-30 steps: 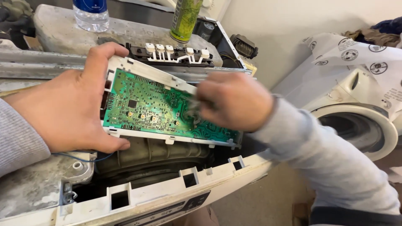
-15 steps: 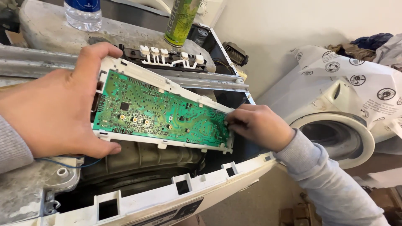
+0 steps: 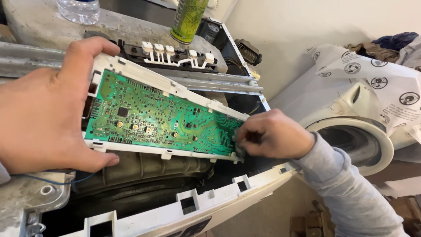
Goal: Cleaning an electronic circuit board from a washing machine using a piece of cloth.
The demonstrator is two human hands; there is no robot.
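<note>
A long green circuit board [image 3: 162, 120] in a white plastic frame hangs tilted over an opened washing machine. My left hand [image 3: 41, 112] grips the board's left end, thumb under the lower edge and index finger over the upper corner. My right hand [image 3: 274, 134] pinches the frame's right end, its fingers curled at the corner. Below the board lie the dark drum housing [image 3: 144, 171] and the machine's white front panel edge [image 3: 206, 206]. A thin blue wire [image 3: 52, 181] runs under my left hand.
A black strip with white push buttons [image 3: 175, 55] lies on the machine's metal crossbar behind the board. A green spray can [image 3: 188, 19] and a clear water bottle [image 3: 79, 9] stand on the grey concrete weight. Another washing machine [image 3: 364, 127] with paper on it stands at right.
My right hand has slid from the middle of the board to its right end. The left hand keeps its grip, and the view has shifted slightly.
</note>
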